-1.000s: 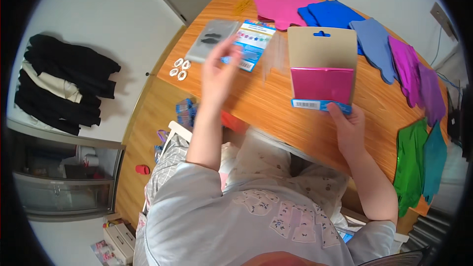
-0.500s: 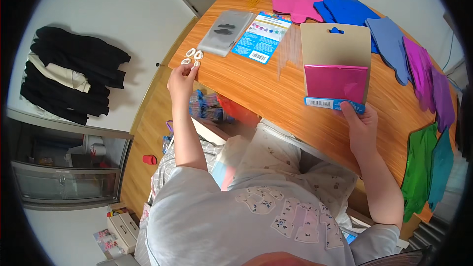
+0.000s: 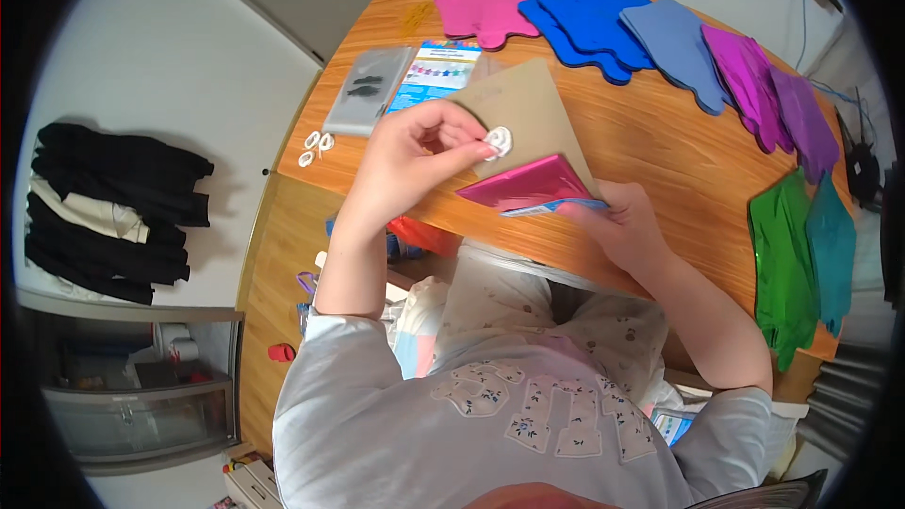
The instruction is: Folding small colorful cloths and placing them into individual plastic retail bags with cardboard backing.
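Wooden table (image 3: 660, 160) below; left hand (image 3: 415, 155) pinches a white ring (image 3: 498, 140); right hand (image 3: 617, 226) grips the pink-and-brown card pack (image 3: 528, 146).

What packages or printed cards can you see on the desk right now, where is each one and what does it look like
Cardboard package: held by the right hand at the table's near edge, tan rectangle with shiny pink foil at its lower end; the left hand holds a small white ring against it.
Printed card: just behind, blue and white rectangle with a multicoloured row.
Clear pouch: left of the card, greyish rectangle with small dark pieces inside.
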The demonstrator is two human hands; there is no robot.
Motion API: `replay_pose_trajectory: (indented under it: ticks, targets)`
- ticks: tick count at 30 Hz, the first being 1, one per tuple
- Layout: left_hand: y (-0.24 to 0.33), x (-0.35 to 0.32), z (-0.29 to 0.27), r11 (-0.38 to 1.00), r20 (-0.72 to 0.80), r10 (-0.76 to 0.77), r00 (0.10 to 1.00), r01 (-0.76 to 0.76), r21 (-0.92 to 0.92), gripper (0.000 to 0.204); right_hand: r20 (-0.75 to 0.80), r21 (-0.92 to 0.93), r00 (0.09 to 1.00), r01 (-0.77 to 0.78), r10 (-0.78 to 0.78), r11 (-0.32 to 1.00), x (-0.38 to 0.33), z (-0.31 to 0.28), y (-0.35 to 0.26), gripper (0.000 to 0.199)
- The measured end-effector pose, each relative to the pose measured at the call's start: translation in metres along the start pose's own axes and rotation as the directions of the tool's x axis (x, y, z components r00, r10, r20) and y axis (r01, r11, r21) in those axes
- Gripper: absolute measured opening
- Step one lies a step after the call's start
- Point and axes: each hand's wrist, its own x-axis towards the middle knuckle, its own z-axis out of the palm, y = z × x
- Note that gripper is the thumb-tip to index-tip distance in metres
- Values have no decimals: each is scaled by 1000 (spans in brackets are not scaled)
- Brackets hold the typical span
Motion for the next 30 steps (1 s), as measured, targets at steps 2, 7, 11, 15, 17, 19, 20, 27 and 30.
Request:
replay_pose_trajectory:
  ticks: [2, 7, 11, 15, 17, 19, 20, 27, 30]
  targets:
    - [9, 10, 7, 998, 97, -39, 995, 44, -53, 12, -12, 28, 1000, 30, -29, 999, 0, 0, -1, 23]
    - [14, 31, 14, 978, 455, -190, 870, 127, 165, 19, -22, 13, 999, 48, -47, 999, 2, -2, 0, 24]
    - [15, 42, 5, 930, 568, -366, 737, 286, 228, 32, -32, 22, 999, 13, -12, 1000, 2, -3, 0, 23]
    - [2, 40, 2, 997, 398, -65, 915, 47, 56, 36, -104, 203, 992, -54, 77, 978, 5, -3, -3, 17]
    - [0, 37, -5, 999, 312, 7, 950, -16, 28, 34, -155, 342, 985, -18, 75, 939, 9, -3, 0, 15]
    - [5, 33, -14, 992, 99, -125, 987, 126, -8, 32, -184, 334, 982, 16, 49, 942, 10, -11, 9, 13]
    - [-1, 39, -25, 992, 0, -95, 995, 95, 86, 32, -188, 335, 981, 16, 50, 942, 9, -14, 11, 13]
    - [-142, 50, -152, 428, -453, 86, 888, 378, 821, 36, -226, 398, 972, 30, 67, 917, 9, -8, 0, 12]
    - [-162, 44, -159, 222, -504, -68, 861, 505, 834, 43, -213, 409, 974, 14, 80, 912, 9, -6, 5, 12]
